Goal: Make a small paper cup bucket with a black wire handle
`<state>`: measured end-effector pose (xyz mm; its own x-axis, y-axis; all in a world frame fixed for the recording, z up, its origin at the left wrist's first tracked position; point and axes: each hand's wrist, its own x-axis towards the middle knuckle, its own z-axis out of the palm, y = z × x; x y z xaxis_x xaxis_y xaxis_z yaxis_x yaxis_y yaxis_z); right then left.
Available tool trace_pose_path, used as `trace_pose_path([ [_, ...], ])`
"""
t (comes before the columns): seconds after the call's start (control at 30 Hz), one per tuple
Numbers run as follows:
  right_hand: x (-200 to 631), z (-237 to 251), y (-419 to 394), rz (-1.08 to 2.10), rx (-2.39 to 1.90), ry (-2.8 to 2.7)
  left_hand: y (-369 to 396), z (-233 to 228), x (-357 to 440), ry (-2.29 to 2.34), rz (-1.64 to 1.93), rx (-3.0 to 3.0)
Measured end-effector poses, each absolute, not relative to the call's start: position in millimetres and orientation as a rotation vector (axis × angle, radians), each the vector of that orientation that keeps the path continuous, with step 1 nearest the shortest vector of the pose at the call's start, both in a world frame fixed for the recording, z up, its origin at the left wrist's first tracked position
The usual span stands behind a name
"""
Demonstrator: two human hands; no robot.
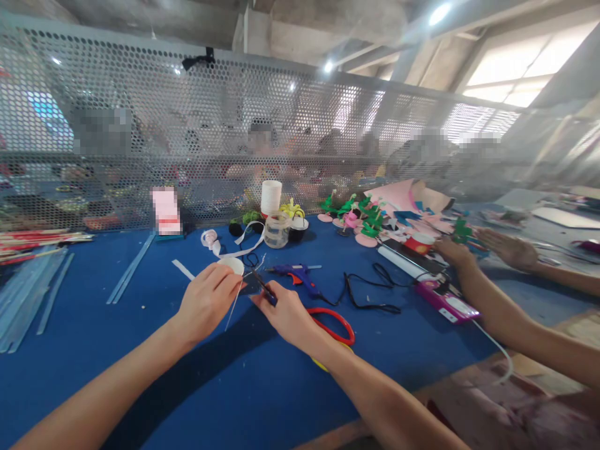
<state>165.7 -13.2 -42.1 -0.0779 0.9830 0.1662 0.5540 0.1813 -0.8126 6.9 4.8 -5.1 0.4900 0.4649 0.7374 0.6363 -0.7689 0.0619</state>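
My left hand (206, 303) is closed, its fingertips at the near side of a small white paper cup (233, 267). A thin white strand (233, 307) hangs down beside those fingers. Close by, my right hand (287, 310) pinches a slim dark tool (265, 287) that points up and left toward the cup; its exact kind is unclear. Just beyond the right hand lies a blue glue gun (300, 275) with a red trigger. Red and yellow scissor-like handles (344, 325) are partly hidden under my right forearm.
Clear glue sticks (35, 294) and red-tipped sticks (42, 237) lie left. A phone (166, 210), stacked white cups (270, 197), tape roll (276, 230) and green-pink craft flowers (370, 222) stand behind. Right are a power strip (447, 301) and another person's hands (509, 250).
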Motion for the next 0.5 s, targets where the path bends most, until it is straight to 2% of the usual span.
trace_pose_path([
  [0.07,165.6,-41.9,-13.7,0.733,-1.469,-1.735,6.9,-7.0,9.8,-1.225,-1.417,-2.655],
  [0.23,166.4,-42.3,-13.2,0.648,-1.479,-1.757,10.8,-9.0,17.4,-2.517,-2.425,-2.842],
  [0.3,167.0,-43.1,-12.7,0.645,-1.478,-1.759,11.5,-8.2,17.5,-2.713,-2.593,-2.793],
  [0.33,167.5,-43.4,-12.2,0.658,-1.474,-1.755,11.1,-6.7,16.2,-2.72,-2.484,-2.856],
  [0.4,169.0,-43.8,-10.8,0.704,-1.464,-1.741,8.7,-1.2,11.1,-2.567,-1.903,-3.117],
  [0.47,170.6,-43.6,-9.0,0.747,-1.46,-1.722,5.0,6.2,4.3,-2.173,-1.209,-3.229],
  [0.5,171.2,-43.3,-8.4,0.757,-1.461,-1.713,3.4,9.5,1.1,-1.935,-1.033,-3.133],
])
